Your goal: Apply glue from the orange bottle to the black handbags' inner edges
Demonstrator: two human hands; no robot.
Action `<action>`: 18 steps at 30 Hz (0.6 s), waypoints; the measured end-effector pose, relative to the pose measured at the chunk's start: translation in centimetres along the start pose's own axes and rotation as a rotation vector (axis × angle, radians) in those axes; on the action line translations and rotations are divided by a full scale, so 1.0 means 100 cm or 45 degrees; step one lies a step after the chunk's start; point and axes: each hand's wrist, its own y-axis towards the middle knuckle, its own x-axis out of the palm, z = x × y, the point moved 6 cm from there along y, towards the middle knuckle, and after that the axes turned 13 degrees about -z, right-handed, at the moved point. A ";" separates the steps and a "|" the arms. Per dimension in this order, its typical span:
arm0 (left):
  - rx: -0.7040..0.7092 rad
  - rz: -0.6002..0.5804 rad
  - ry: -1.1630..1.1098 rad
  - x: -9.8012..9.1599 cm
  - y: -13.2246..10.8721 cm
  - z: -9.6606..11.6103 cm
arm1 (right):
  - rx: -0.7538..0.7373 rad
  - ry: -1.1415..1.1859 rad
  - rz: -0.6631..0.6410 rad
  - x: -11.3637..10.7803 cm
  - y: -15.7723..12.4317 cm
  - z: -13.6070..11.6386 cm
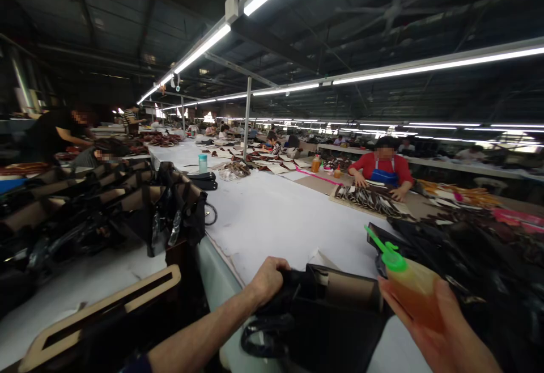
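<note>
My left hand [268, 280] is closed on the upper left edge of a black bag [335, 327], its fingers partly hidden behind the material. The bag has a brown inner lining and stands at the near edge of the white table, a dark looped handle hanging at its left. In my right hand [450, 327] is a squeeze bottle [410, 291] with a green nozzle cap and amber liquid inside. It is tilted, the nozzle pointing up and left, just right of the bag's opening.
Rows of black bags [140, 197] stand on the left. A wooden frame-like piece [106, 310] lies lower left. Dark bag pieces [471, 265] are heaped at right. Across the white table [272, 208], a person in a red top [402, 169] handles strips. A blue-lidded jar [203, 163] stands farther back.
</note>
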 end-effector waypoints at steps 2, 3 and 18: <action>0.114 -0.096 -0.093 0.000 -0.002 0.002 | 0.012 0.028 0.057 0.002 -0.001 -0.001; 0.193 -0.161 -0.133 0.000 -0.006 0.005 | 0.023 0.046 0.092 0.003 -0.002 -0.001; 0.227 -0.132 0.166 -0.069 -0.049 0.028 | -0.073 -0.040 0.160 0.007 -0.005 -0.011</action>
